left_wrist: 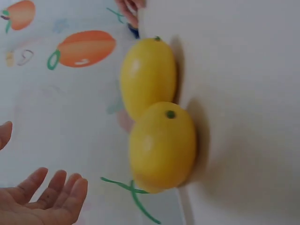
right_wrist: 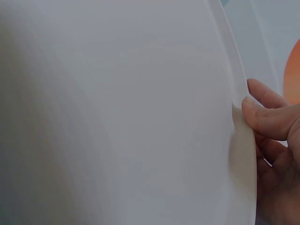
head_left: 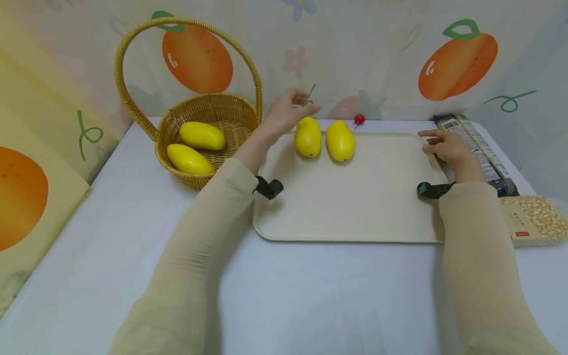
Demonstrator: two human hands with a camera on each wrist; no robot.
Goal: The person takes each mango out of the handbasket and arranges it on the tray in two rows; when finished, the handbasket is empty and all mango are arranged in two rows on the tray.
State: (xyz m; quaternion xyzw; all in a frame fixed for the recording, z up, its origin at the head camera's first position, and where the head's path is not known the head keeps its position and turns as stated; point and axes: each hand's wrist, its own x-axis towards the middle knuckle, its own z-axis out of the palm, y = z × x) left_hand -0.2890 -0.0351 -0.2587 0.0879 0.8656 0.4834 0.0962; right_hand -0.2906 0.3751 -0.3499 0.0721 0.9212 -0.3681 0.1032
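Two yellow mangoes lie side by side at the back of a cream tray: a left mango and a right mango. My left hand is just above and behind the left one, apart from it, with relaxed fingers and nothing in them. In the left wrist view that hand shows its fingers loosely bent, beside both fruits. At the tray's far right corner, my right hand holds the rim. The right wrist view has the thumb on the rim and the fingers outside and below it.
A wicker basket with a tall handle stands left of the tray, holding two more mangoes. A small red item lies behind the tray. To the right are a dark printed package and a bag of pale grains.
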